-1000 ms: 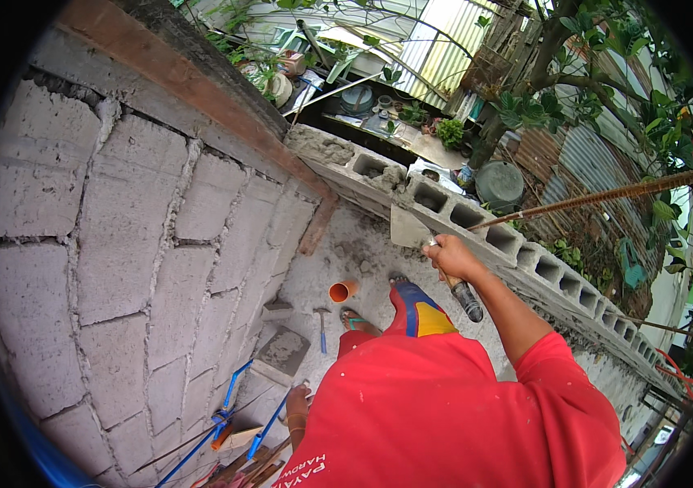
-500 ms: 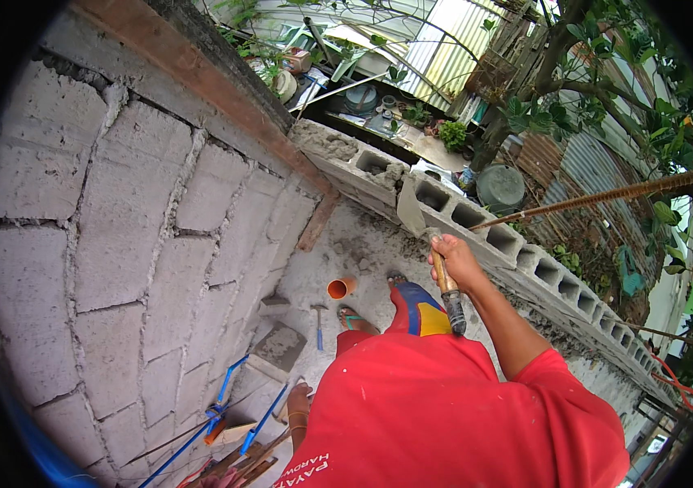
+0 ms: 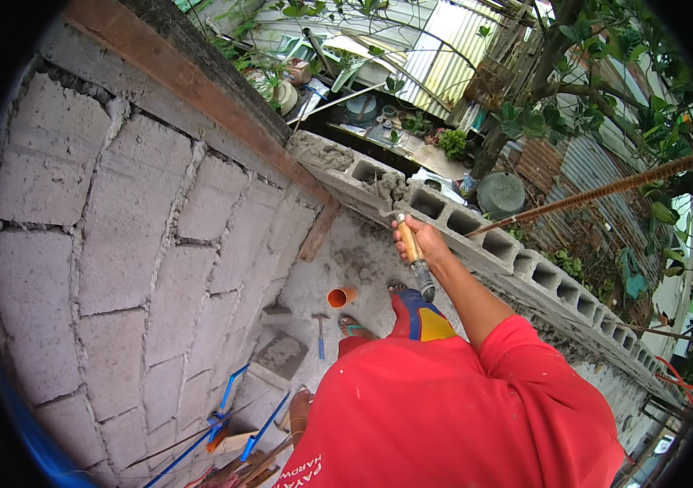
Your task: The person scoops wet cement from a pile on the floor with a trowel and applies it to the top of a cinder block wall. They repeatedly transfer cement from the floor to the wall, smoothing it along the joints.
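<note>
My right hand (image 3: 422, 237) is closed around the wooden handle of a trowel (image 3: 420, 270), whose worn dark grip end points back toward me. The blade is seen nearly edge-on, against the inner upper edge of a hollow-block wall (image 3: 489, 252). Beside it, a lump of wet mortar (image 3: 391, 187) sits on top of the wall between two open block cells. My left hand (image 3: 302, 400) hangs low at my left side, partly covered by my red shirt; its fingers cannot be made out.
A mortared block wall (image 3: 131, 244) rises on the left. On the floor are an orange pipe (image 3: 342, 297), a hammer (image 3: 321, 335), a grey block (image 3: 280, 356) and blue-framed tools (image 3: 220, 419). A rusty rebar (image 3: 599, 191) slants across the right. Beyond stand a tree and a bucket (image 3: 501, 193).
My right hand has moved left and slightly up with the trowel. The blade, earlier broad side showing over the wall's edge, is now turned edge-on, and a mortar lump shows on the wall.
</note>
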A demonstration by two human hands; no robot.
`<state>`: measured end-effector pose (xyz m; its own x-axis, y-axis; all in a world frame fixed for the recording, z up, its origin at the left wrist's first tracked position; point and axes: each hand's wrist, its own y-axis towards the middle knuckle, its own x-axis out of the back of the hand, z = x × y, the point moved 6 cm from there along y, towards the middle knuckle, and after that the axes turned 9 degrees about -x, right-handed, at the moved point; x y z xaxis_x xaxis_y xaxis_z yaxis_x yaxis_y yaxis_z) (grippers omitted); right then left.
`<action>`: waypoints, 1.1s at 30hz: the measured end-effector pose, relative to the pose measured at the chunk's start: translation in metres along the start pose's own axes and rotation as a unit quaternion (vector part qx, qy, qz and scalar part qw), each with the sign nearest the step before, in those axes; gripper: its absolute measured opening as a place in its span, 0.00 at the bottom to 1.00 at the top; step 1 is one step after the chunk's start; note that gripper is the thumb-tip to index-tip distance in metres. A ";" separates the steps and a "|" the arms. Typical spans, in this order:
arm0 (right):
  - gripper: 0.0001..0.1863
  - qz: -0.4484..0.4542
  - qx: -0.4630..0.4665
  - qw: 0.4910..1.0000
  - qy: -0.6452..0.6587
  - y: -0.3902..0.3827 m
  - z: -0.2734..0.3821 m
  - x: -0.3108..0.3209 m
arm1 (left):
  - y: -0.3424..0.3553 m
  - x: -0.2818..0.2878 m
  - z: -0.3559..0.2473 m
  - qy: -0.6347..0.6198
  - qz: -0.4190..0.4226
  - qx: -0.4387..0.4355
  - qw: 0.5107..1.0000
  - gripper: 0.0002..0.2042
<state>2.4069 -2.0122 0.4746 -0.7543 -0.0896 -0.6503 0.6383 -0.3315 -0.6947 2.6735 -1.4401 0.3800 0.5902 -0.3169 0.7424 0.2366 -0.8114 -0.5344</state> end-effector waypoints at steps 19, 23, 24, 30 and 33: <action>0.23 0.065 0.007 0.977 0.201 -0.003 -0.022 0.015 | 0.034 0.034 0.022 -0.324 -0.003 0.226 0.919 0.09; 0.24 0.028 0.034 0.981 0.190 -0.008 -0.019 0.008 | 0.050 0.055 0.045 -0.401 -0.016 0.234 0.886 0.09; 0.24 -0.014 0.024 0.983 0.184 -0.014 -0.021 0.008 | 0.053 0.058 0.054 -0.401 -0.011 0.232 0.886 0.09; 0.14 -0.060 0.159 0.982 -0.080 -0.091 -0.087 -0.009 | 0.066 0.070 0.124 -0.430 0.016 0.261 0.864 0.13; 0.14 -0.198 0.055 0.948 -0.243 -0.078 -0.141 0.007 | 0.062 0.072 0.142 -0.460 -0.018 0.280 0.842 0.15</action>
<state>2.3732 -1.8548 0.4805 -0.9299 -0.3514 -0.1086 0.2913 -0.5236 -0.8006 2.8401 -1.4436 0.3432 0.8624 0.4272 0.2717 0.4414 -0.3716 -0.8167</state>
